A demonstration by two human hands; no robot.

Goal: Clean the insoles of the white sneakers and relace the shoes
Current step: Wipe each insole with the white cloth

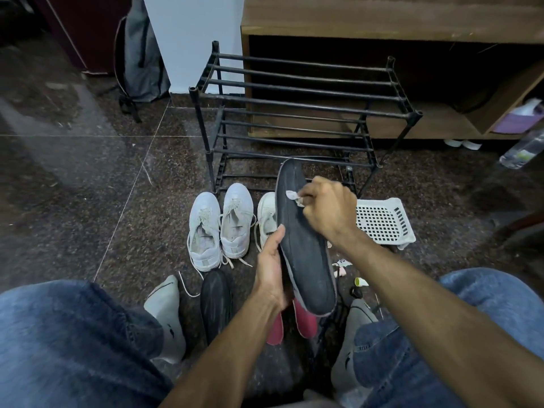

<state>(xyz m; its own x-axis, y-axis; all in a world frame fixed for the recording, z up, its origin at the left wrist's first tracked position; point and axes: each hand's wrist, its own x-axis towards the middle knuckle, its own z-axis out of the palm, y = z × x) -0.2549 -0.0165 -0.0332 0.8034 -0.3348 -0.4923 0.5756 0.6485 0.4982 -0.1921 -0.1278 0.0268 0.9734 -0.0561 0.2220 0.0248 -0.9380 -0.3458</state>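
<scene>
Left hand (269, 270) grips the black insole (306, 248) along its left edge, thumb up the side, holding it raised and tilted over the floor (88, 178). Right hand (326, 212) pinches a small white wipe (294, 198) against the insole's upper part. Second black insole (215, 301) lies on the floor by the left knee. Two red insoles (306, 322) lie below the held one. White sneakers (220, 225) stand side by side before the black rack (294, 113); white basket (382, 222) to the right.

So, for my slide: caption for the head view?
Left hand holds black insole; right hand wipes it with tissue.
</scene>
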